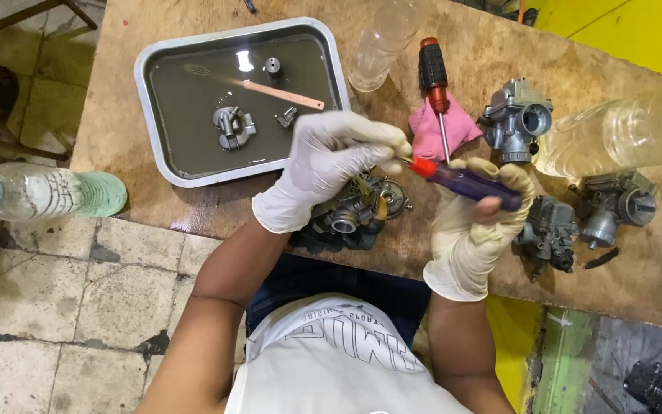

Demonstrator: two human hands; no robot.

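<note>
Worn plywood is serving as the workbench point(499, 253), set over a cracked tile floor. At the near edge, in the middle, a person in white gloves is working over a carburetor point(354, 211) that is lying on the board. The left hand point(323, 165) is resting over the carburetor with its fingers pinched narrowly on the thin shaft of a screwdriver. The right hand point(476, 222) is closing around the purple handle of that screwdriver point(465, 184), whose red collar is showing between the two hands; the tip is hidden under the left hand's fingers.

Far and to the left, a grey metal tray point(147, 100) is holding dark liquid, with a few small metal parts and a toothbrush point(270, 90) lying in it. Just beyond the hands, a second screwdriver with a red and black handle point(432, 73) is lying across a pink cloth point(461, 126). To the right of the cloth another carburetor body point(516, 119) is sitting upright, and two darker ones point(553, 230) point(618, 207) are lying near the right hand. Clear plastic bottles are lying at the far middle point(385, 38), the right point(622, 126), and the left off the board point(47, 192).
</note>
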